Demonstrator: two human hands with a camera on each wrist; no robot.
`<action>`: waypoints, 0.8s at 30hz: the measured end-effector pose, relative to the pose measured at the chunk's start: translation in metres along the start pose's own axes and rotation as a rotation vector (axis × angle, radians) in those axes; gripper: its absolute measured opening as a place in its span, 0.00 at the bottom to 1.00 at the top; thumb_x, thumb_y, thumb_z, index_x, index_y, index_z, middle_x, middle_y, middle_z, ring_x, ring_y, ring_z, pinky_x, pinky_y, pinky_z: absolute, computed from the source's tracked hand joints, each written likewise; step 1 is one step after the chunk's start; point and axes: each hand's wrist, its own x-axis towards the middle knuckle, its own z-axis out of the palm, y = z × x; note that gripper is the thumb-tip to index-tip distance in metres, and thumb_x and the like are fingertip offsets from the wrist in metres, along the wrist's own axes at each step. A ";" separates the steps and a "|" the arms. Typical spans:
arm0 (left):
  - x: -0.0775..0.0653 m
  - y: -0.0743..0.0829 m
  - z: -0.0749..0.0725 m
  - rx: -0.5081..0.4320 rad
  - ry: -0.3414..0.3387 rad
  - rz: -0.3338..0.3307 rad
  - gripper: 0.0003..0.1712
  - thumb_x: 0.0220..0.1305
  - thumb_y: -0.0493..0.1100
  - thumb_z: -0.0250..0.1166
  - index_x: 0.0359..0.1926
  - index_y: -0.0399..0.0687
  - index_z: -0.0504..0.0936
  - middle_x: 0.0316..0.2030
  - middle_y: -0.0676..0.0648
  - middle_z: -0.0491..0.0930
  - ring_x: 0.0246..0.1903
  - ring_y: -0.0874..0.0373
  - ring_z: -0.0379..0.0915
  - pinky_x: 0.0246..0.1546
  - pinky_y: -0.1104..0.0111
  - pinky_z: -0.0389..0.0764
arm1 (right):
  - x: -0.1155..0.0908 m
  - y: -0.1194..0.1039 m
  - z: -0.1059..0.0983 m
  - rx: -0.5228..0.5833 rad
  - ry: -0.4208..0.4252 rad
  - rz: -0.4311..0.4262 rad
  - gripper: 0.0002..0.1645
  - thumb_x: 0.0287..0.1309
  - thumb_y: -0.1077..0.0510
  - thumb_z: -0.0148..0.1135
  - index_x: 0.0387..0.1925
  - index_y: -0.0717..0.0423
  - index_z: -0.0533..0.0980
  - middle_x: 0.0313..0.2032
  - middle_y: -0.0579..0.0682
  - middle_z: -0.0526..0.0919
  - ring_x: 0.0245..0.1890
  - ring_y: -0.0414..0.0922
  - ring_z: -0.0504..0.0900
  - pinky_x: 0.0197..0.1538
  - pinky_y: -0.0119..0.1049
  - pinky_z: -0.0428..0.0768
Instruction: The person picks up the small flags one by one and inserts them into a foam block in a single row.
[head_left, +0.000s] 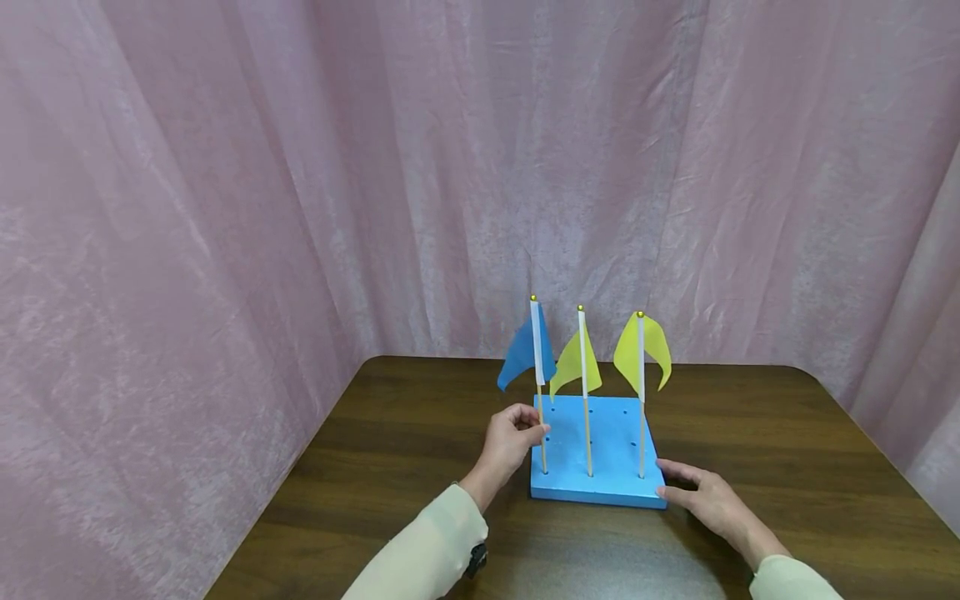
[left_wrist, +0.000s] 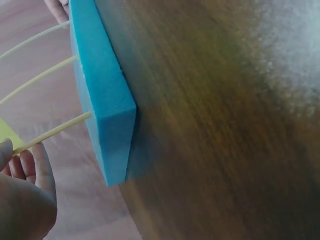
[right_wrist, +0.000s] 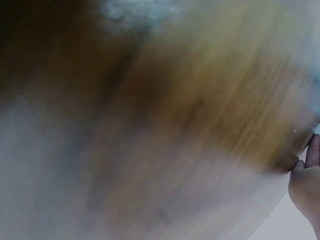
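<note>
A light-blue foam board (head_left: 611,433) with small holes lies flat on the table. Three flags on thin wooden sticks stand upright along its front row: a blue flag (head_left: 527,350) at the left, a yellow flag (head_left: 576,367) in the middle and another yellow flag (head_left: 633,354) at the right. My left hand (head_left: 507,442) pinches the stick of the blue flag between thumb and fingers; in the left wrist view the stick (left_wrist: 60,129) meets the board's face. My right hand (head_left: 708,500) rests at the board's right edge, thumb and fingers extended against it.
The dark wooden table (head_left: 420,425) has rounded far corners. Pink curtains (head_left: 465,167) hang close behind it and along both sides. A dark band (head_left: 477,558) shows at my left sleeve.
</note>
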 end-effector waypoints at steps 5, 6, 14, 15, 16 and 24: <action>-0.001 -0.005 0.000 0.024 -0.009 -0.005 0.09 0.60 0.30 0.69 0.40 0.30 0.81 0.31 0.44 0.78 0.30 0.57 0.72 0.33 0.66 0.82 | 0.000 0.000 0.000 0.005 0.000 -0.001 0.44 0.61 0.37 0.64 0.69 0.60 0.67 0.68 0.69 0.64 0.68 0.71 0.57 0.61 0.72 0.60; -0.002 -0.006 0.000 0.026 -0.012 -0.008 0.09 0.60 0.31 0.70 0.40 0.30 0.81 0.31 0.46 0.78 0.31 0.58 0.72 0.33 0.68 0.81 | 0.000 0.000 0.001 0.005 0.001 -0.002 0.44 0.61 0.37 0.64 0.69 0.60 0.67 0.68 0.69 0.64 0.68 0.71 0.57 0.61 0.71 0.60; -0.006 -0.015 -0.002 0.042 -0.042 -0.014 0.11 0.59 0.33 0.71 0.41 0.31 0.81 0.31 0.48 0.78 0.32 0.58 0.73 0.32 0.71 0.77 | 0.001 -0.001 0.002 0.005 0.002 -0.007 0.43 0.62 0.38 0.64 0.70 0.60 0.67 0.68 0.69 0.65 0.68 0.71 0.57 0.61 0.71 0.60; -0.007 -0.015 -0.002 0.053 -0.044 -0.017 0.10 0.59 0.33 0.71 0.41 0.31 0.82 0.31 0.48 0.78 0.32 0.58 0.73 0.32 0.71 0.78 | 0.001 -0.001 0.002 0.004 0.001 -0.008 0.43 0.62 0.38 0.64 0.70 0.60 0.67 0.68 0.69 0.64 0.68 0.71 0.57 0.61 0.72 0.60; -0.007 -0.016 -0.002 0.065 -0.045 -0.022 0.10 0.59 0.33 0.71 0.41 0.32 0.82 0.31 0.49 0.78 0.32 0.59 0.73 0.32 0.71 0.78 | 0.001 -0.001 0.002 0.001 0.001 -0.009 0.44 0.62 0.38 0.64 0.70 0.60 0.67 0.68 0.69 0.64 0.68 0.71 0.57 0.61 0.72 0.60; -0.007 -0.021 -0.003 0.115 -0.046 -0.038 0.11 0.60 0.34 0.71 0.43 0.33 0.82 0.32 0.51 0.78 0.33 0.59 0.74 0.34 0.70 0.79 | 0.002 -0.001 0.003 0.001 0.001 -0.012 0.44 0.61 0.38 0.65 0.69 0.60 0.68 0.68 0.70 0.64 0.68 0.71 0.57 0.61 0.72 0.59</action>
